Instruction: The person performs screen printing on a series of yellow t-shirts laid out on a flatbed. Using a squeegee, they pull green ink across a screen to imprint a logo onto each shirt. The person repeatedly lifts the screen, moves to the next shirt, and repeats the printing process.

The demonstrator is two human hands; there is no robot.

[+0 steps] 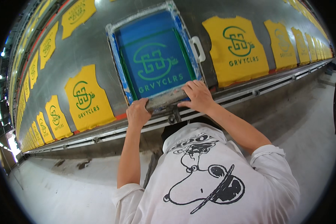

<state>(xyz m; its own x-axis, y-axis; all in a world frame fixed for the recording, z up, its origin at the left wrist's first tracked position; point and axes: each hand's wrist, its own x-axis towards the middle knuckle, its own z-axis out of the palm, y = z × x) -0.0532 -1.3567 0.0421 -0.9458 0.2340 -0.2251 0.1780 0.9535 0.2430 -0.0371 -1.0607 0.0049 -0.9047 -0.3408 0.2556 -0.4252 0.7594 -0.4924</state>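
A screen printing frame (118, 65) with blue mesh lies on the long grey table in front of me. Green lettering and an emblem show through its mesh, and green ink lines its inner sides. My left hand (139, 113) grips the near edge by the left corner, fingers curled over it. Toward the right corner, my right hand (198, 96) holds the same edge, fingers on top and thumb lower down. A white loop handle (198, 49) sticks out from the frame's right side. Whatever lies beneath the frame is hidden.
Yellow cut shirt panels with green prints lie along the table, one (89, 98) to the left and another (237, 50) to the right. A metal rail (231, 99) runs along the table's near edge. Pale floor (78, 186) lies on my side.
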